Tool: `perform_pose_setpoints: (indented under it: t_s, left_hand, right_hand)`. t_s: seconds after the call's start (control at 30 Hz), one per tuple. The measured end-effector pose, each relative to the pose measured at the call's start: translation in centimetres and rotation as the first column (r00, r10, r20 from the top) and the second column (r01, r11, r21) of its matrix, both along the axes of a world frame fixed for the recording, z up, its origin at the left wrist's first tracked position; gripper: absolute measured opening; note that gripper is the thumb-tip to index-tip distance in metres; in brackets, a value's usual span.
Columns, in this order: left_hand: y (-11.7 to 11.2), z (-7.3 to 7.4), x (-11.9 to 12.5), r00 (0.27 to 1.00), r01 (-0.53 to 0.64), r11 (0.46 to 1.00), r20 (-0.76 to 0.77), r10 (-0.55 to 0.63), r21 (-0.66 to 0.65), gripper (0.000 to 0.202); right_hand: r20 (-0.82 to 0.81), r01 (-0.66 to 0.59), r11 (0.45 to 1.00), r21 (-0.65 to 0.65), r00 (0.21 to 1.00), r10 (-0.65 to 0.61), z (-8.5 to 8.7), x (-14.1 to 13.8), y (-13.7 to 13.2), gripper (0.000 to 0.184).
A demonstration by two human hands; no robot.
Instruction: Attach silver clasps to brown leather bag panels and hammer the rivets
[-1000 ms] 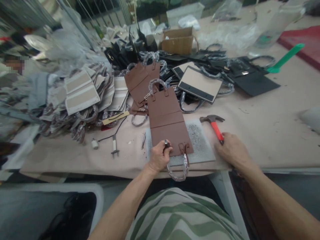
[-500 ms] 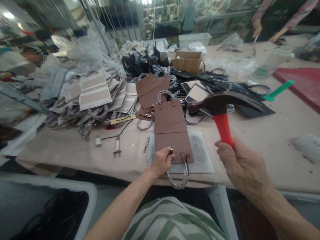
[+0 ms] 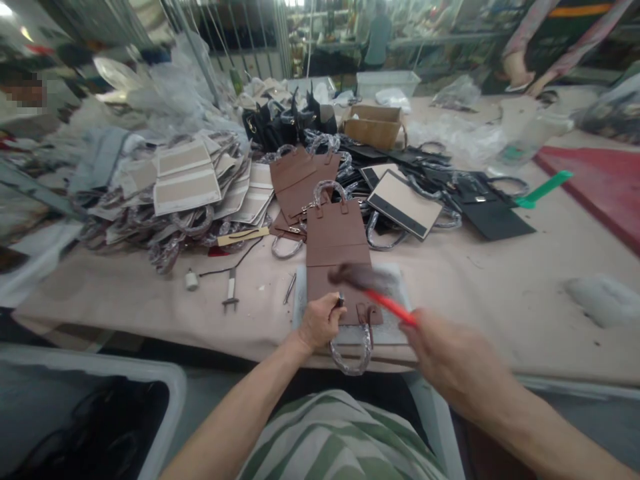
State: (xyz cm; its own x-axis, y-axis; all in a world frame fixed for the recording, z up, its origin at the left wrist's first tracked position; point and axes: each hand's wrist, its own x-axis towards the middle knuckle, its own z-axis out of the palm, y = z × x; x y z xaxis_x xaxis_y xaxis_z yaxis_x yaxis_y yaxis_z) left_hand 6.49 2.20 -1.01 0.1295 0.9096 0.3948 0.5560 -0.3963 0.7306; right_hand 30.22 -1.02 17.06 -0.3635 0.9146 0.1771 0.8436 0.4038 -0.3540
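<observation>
A brown leather bag piece [image 3: 334, 244] lies flat on a grey pad [image 3: 400, 280] at the table's near edge, its plastic-wrapped handle [image 3: 351, 357] hanging over the edge. My left hand [image 3: 320, 321] pinches a small metal punch [image 3: 340, 301] upright on the bag's near end. My right hand [image 3: 450, 367], blurred by motion, grips a red-handled hammer [image 3: 387, 303]. The hammer's dark head [image 3: 353, 275] is just above the punch.
Piles of beige bag pieces [image 3: 185, 180], brown ones [image 3: 297, 177] and black ones [image 3: 450, 187] cover the table behind. A metal tool [image 3: 230, 290] and a pin [image 3: 290, 288] lie left of the pad. A cardboard box [image 3: 375, 125] stands far back. Another person's hands [image 3: 517, 67] work at the far right.
My right hand took the hammer off the table, raised it high, and has now swung it down over the punch. My left hand has stayed on the punch.
</observation>
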Motion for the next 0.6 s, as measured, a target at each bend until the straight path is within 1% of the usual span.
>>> perform_pose_setpoints:
  t_s: [0.07, 0.1, 0.17, 0.23, 0.3, 0.37, 0.43, 0.47, 0.5, 0.53, 0.57, 0.6]
  left_hand:
    - [-0.1, 0.0, 0.1, 1.0, -0.002, 1.0, -0.01, 0.002, -0.02, 0.01]
    - [-0.1, 0.0, 0.1, 1.0, -0.002, 1.0, -0.007, 0.002, -0.02, 0.009]
    - [-0.2, 0.1, 0.1, 1.0, 0.001, 1.0, 0.015, -0.001, -0.005, 0.007]
    - [-0.2, 0.3, 0.1, 0.999, 0.013, 1.0, 0.036, -0.013, 0.01, 0.007]
    - [-0.1, 0.7, 0.0, 0.998, 0.034, 0.999, 0.045, -0.034, 0.003, 0.008]
    - [-0.1, 1.1, -0.1, 0.997, 0.054, 0.998, 0.052, -0.053, -0.021, 0.008]
    - [-0.2, 1.4, -0.2, 0.996, 0.058, 0.997, 0.067, -0.055, -0.049, 0.008]
    - [-0.3, 1.6, -0.3, 0.996, 0.055, 0.997, 0.076, -0.05, -0.06, 0.007]
    - [-0.3, 1.7, -0.3, 0.995, 0.048, 0.997, 0.085, -0.043, -0.064, 0.007]
    - [-0.4, 1.8, -0.3, 0.995, 0.04, 0.997, 0.093, -0.034, -0.063, 0.008]
    - [-0.5, 1.9, -0.3, 0.995, 0.033, 0.998, 0.097, -0.027, -0.058, 0.008]
    - [-0.5, 2.0, -0.3, 0.995, 0.028, 0.998, 0.098, -0.023, -0.051, 0.008]
  right_hand:
    - [0.027, -0.012, 0.994, -0.109, 1.0, 0.016, -1.2, 0.1, 0.1, 0.033]
    - [0.018, 0.004, 0.986, -0.165, 1.0, -0.001, -1.5, 0.3, 0.3, 0.032]
    - [-0.041, 0.062, 0.967, -0.245, 0.996, -0.074, -2.0, 1.1, 1.1, 0.034]
    - [-0.103, 0.135, 0.948, -0.288, 0.98, -0.171, -3.0, 2.3, 2.2, 0.036]
    - [-0.079, 0.228, 0.913, -0.338, 0.96, -0.269, -5.1, 3.7, 3.6, 0.038]
    - [0.016, 0.339, 0.865, -0.371, 0.933, -0.359, -7.9, 5.0, 4.8, 0.037]
    - [0.085, 0.42, 0.831, -0.366, 0.904, -0.42, -10.6, 5.9, 5.7, 0.032]
    - [0.097, 0.436, 0.832, -0.344, 0.897, -0.431, -11.7, 6.0, 6.0, 0.028]
    - [0.088, 0.434, 0.851, -0.295, 0.9, -0.428, -12.5, 5.9, 6.2, 0.026]
    - [0.064, 0.411, 0.885, -0.218, 0.911, -0.407, -13.1, 5.5, 6.3, 0.027]
    - [0.025, 0.361, 0.925, -0.122, 0.932, -0.361, -13.5, 4.8, 6.4, 0.03]
    - [-0.023, 0.284, 0.959, -0.023, 0.958, -0.285, -13.7, 3.9, 6.3, 0.033]
